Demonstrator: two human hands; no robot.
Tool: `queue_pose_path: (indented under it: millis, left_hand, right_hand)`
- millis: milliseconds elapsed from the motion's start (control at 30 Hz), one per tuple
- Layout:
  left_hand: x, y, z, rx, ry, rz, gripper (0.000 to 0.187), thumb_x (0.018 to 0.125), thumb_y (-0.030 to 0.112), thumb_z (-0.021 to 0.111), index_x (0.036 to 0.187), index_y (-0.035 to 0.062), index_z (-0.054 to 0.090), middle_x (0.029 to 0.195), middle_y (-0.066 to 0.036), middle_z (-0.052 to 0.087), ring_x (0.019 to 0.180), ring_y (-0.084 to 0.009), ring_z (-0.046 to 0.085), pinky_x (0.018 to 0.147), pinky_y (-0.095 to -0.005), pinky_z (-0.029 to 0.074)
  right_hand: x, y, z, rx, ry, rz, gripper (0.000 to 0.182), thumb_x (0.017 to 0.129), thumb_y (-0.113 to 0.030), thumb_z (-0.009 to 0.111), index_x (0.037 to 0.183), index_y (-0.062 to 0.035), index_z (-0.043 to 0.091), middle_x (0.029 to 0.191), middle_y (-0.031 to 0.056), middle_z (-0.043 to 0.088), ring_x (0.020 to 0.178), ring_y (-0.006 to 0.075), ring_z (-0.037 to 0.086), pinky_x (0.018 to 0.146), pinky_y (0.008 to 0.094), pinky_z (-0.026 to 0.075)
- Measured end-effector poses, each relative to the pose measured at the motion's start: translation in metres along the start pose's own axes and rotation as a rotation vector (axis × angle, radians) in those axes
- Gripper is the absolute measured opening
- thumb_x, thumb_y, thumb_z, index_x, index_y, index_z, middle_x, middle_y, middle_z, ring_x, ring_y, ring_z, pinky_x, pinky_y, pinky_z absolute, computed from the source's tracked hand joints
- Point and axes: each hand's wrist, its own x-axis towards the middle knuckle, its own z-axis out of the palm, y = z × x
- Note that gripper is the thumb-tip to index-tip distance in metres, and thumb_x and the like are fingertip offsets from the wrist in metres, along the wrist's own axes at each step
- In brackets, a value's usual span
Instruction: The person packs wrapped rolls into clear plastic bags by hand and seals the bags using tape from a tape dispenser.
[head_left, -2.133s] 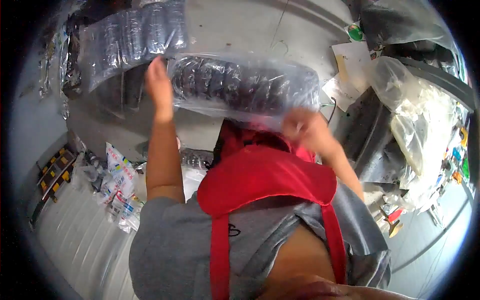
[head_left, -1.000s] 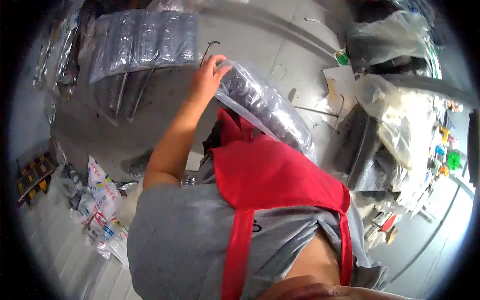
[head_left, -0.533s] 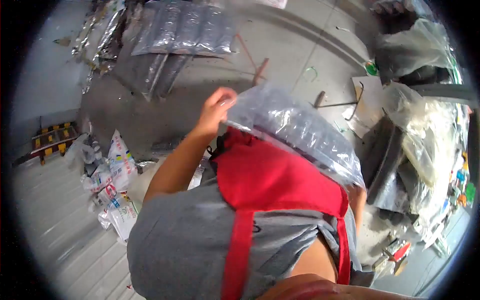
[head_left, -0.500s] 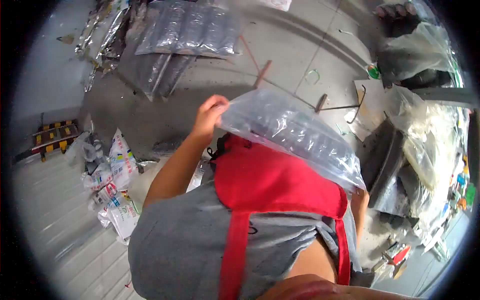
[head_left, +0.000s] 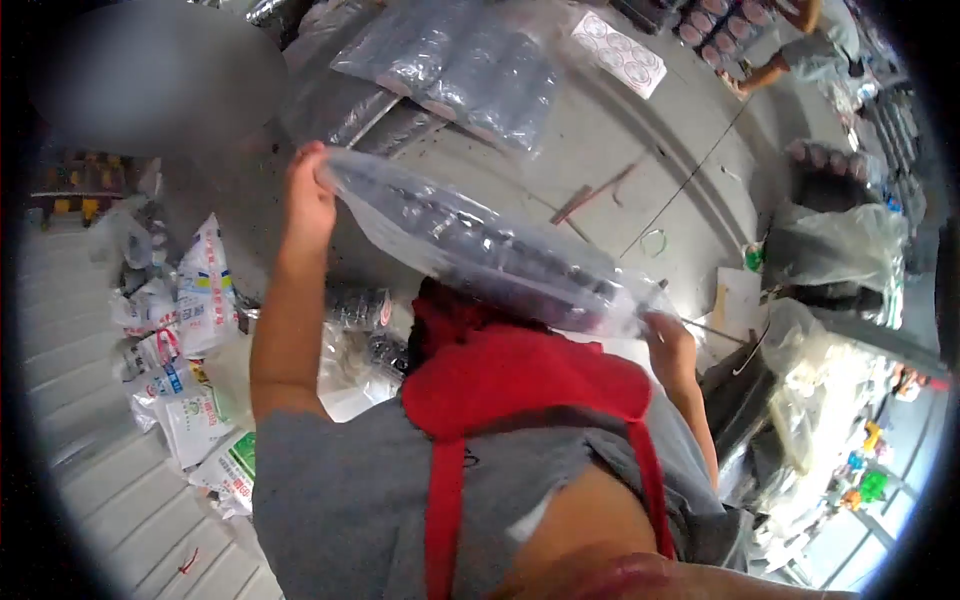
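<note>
I hold a long clear plastic bag (head_left: pixel 490 250) filled with a row of dark ring-shaped parts, stretched out in front of my chest. My left hand (head_left: pixel 308 198) grips its upper left end, raised high. My right hand (head_left: pixel 668 335) grips the lower right end, close to my red apron (head_left: pixel 520 375). The bag slopes down from left to right above the concrete floor.
A flat pile of similar filled bags (head_left: pixel 455 65) lies on the floor ahead. Printed sacks (head_left: pixel 190 340) are heaped at the left. Clear bags and clutter (head_left: pixel 830 250) crowd the right. Another person's arm (head_left: pixel 780 50) shows at the top right.
My left hand has swung the bag's end up and to the left. The bag has lifted off my apron, and my right hand now shows at its other end.
</note>
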Motion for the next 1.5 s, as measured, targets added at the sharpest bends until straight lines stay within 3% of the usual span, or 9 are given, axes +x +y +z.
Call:
queue_pose_path:
  millis: [233,567,667,833,967,1067,1233,1433,1500]
  left_hand:
    - [0.255,0.093,-0.058,0.387,-0.006,-0.005,0.025,0.077,0.016,0.068,0.101,0.0127,0.063,0.088,0.0,0.059,0.078,-0.0135,0.052,0.071,-0.031,0.045]
    - [0.423,0.0,-0.215,0.21,0.221,-0.155,0.028,0.086,0.02,0.064,0.109,0.006,0.058,0.104,-0.01,0.06,0.093,-0.0216,0.058,0.079,-0.0342,0.051]
    - [0.39,-0.004,-0.19,0.238,0.145,-0.074,0.028,0.086,0.022,0.063,0.109,0.0064,0.059,0.101,-0.008,0.061,0.09,-0.0195,0.058,0.078,-0.0326,0.05]
    - [0.253,-0.023,-0.154,0.239,-0.067,-0.002,0.028,0.087,0.024,0.061,0.11,0.0071,0.06,0.096,-0.004,0.062,0.086,-0.0158,0.059,0.077,-0.0298,0.049]
    - [0.07,-0.122,-0.2,-0.02,0.158,-0.198,0.028,0.088,0.026,0.06,0.11,0.0076,0.062,0.093,-0.002,0.063,0.083,-0.0129,0.06,0.075,-0.0276,0.047]
    - [-0.133,-0.267,-0.232,0.167,0.71,-0.467,0.025,0.087,0.023,0.057,0.107,0.0074,0.061,0.088,-0.002,0.063,0.076,-0.0126,0.059,0.067,-0.0278,0.047]
    - [-0.379,-0.273,-0.171,-0.03,0.826,-0.912,0.023,0.088,0.021,0.056,0.107,0.0086,0.061,0.091,-0.004,0.064,0.076,-0.0144,0.059,0.067,-0.0289,0.046]
    - [-0.456,-0.319,-0.196,-0.311,0.956,-0.508,0.023,0.084,0.013,0.06,0.107,0.0087,0.062,0.086,-0.003,0.064,0.074,-0.009,0.058,0.061,-0.0213,0.044]
    - [-0.452,-0.376,-0.232,0.125,1.029,-0.65,0.028,0.083,0.015,0.058,0.11,0.0109,0.06,0.088,-0.009,0.064,0.083,-0.0246,0.063,0.074,-0.0362,0.049]
  right_hand:
    - [0.28,-0.092,0.077,-0.337,-0.18,-0.151,0.022,0.087,-0.019,0.049,0.099,-0.0167,0.067,0.083,0.009,0.067,0.076,0.0306,0.065,0.064,0.0424,0.051]
    - [0.532,-0.163,0.176,-0.406,0.048,0.002,0.03,0.088,-0.034,0.053,0.103,-0.0104,0.065,0.1,0.0156,0.067,0.096,0.0302,0.063,0.082,0.0436,0.048]
    - [0.544,-0.195,0.16,-0.78,0.23,0.025,0.029,0.089,-0.032,0.056,0.091,-0.0048,0.068,0.091,0.0133,0.067,0.08,0.0237,0.065,0.071,0.0381,0.049]
    - [0.494,-0.179,0.167,-0.218,0.249,-0.631,0.028,0.094,-0.017,0.052,0.115,-0.0022,0.062,0.114,0.0162,0.062,0.108,0.0265,0.058,0.094,0.0343,0.044]
    - [0.315,-0.091,0.269,0.031,-0.432,-0.363,0.026,0.088,0.0,0.051,0.111,-0.0068,0.061,0.11,0.0096,0.063,0.104,0.0204,0.059,0.089,0.0343,0.046]
    - [0.19,-0.128,0.279,-0.21,-1.135,-0.706,0.032,0.09,-0.012,0.051,0.12,-0.0189,0.057,0.126,0.0021,0.057,0.11,0.0253,0.058,0.089,0.0348,0.048]
    - [0.118,-0.126,0.301,-0.193,-1.33,-0.866,0.018,0.087,-0.017,0.056,0.102,-0.0112,0.064,0.11,0.0095,0.061,0.098,0.0284,0.06,0.084,0.0387,0.048]
    - [0.079,-0.129,0.307,-0.332,-1.249,-0.82,0.018,0.09,-0.02,0.055,0.097,-0.007,0.065,0.095,0.0113,0.066,0.098,0.0295,0.062,0.08,0.0387,0.049]
    - [0.066,-0.108,0.313,-0.532,-1.291,-0.804,0.02,0.091,-0.023,0.055,0.099,-0.0068,0.063,0.091,0.0151,0.065,0.09,0.0317,0.063,0.076,0.0412,0.049]
